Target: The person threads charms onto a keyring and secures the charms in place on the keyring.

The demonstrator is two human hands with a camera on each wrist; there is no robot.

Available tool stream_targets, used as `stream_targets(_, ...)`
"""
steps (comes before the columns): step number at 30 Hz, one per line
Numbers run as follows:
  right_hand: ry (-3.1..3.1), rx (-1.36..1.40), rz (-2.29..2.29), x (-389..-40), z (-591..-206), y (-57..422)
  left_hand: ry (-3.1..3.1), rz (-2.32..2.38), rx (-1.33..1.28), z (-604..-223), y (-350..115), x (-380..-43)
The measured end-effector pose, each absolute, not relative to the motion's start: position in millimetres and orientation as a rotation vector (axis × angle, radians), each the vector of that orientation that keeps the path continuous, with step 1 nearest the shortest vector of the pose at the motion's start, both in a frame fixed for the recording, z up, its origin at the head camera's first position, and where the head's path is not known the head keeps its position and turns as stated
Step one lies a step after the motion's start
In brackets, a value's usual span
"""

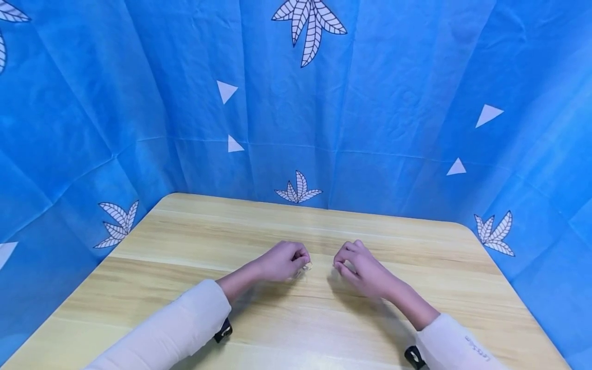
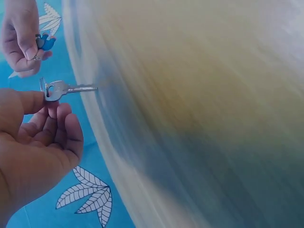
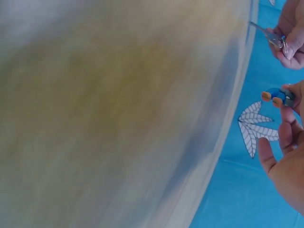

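Between thumb and fingertips, my left hand [image 1: 279, 261] pinches a silver key [image 2: 80, 88] by its head. A thin metal ring hangs at that head, and the key's blade points away from the fingers in the left wrist view. My right hand [image 1: 363, 270] pinches a small blue figure charm [image 3: 275, 95] with orange feet and a grey part. A bit of chain shows by the right fingertips in the left wrist view. Both hands are raised over the table, a short gap apart, with the charm and the key separate. In the head view the right fingers hide the charm.
A light wood-grain table [image 1: 296, 324] with rounded far corners lies under both hands. Blue cloth [image 1: 393, 103] printed with white leaves and triangles hangs around its back and sides. Black straps [image 1: 223, 330] show at both white sleeves.
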State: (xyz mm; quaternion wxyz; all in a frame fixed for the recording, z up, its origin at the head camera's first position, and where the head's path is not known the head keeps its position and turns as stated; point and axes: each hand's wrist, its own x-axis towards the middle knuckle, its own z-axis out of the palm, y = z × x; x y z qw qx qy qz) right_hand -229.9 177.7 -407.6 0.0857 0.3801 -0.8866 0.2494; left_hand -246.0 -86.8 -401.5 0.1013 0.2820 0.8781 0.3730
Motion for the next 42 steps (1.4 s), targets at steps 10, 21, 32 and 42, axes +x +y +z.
stream_targets(10,-2.603,1.037,0.993,-241,-402,178,2.623,1.248,0.765,-395,-88,-253)
stream_targets(21,-2.446,0.956,1.190,-249,-388,178,2.614,1.403,0.737,-381,-84,-258)
stream_targets(32,-2.238,0.881,1.440,-254,-384,164,2.593,1.571,0.642,-373,-79,-256)
stream_targets(42,-2.149,0.881,1.521,-232,-354,149,2.539,1.741,0.573,-363,-73,-251)
